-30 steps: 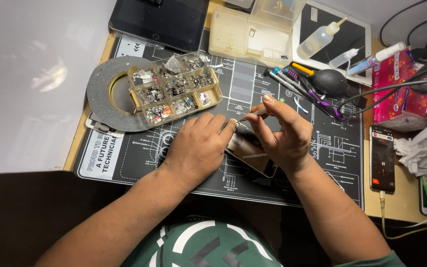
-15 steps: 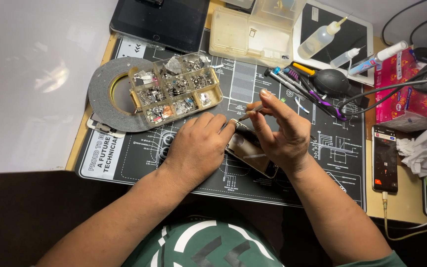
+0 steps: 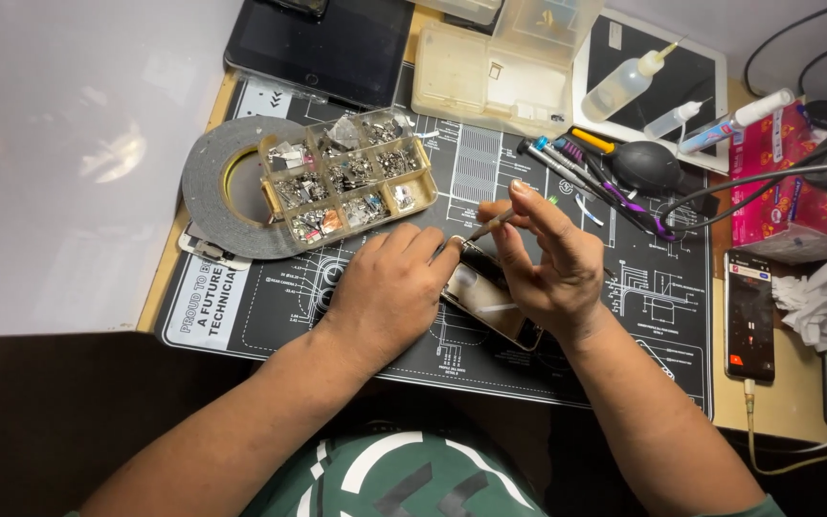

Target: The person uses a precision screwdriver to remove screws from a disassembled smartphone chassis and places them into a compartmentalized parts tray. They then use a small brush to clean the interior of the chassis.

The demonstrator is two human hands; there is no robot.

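Observation:
An opened phone [image 3: 485, 299] lies on the black printed work mat [image 3: 624, 316], between my two hands. My left hand [image 3: 390, 292] rests palm down on the phone's left end, with the fingertips pressed against its edge. My right hand [image 3: 547, 258] pinches a thin screwdriver [image 3: 495, 225] whose tip points down at the phone's top corner. Most of the phone's body is hidden under my hands.
A clear compartment box of small metal parts [image 3: 351, 177] sits on a grey tape roll [image 3: 212, 206] at the left. Tools [image 3: 576, 172], a black blower [image 3: 648, 165], squeeze bottles [image 3: 624, 86], a tablet [image 3: 323, 48] and a plastic case [image 3: 495, 72] lie behind. A charging phone [image 3: 750, 316] lies at the right.
My right hand has shifted slightly, its fingers lifting and the screwdriver tilting over the phone's corner. The left hand stays pressed on the phone.

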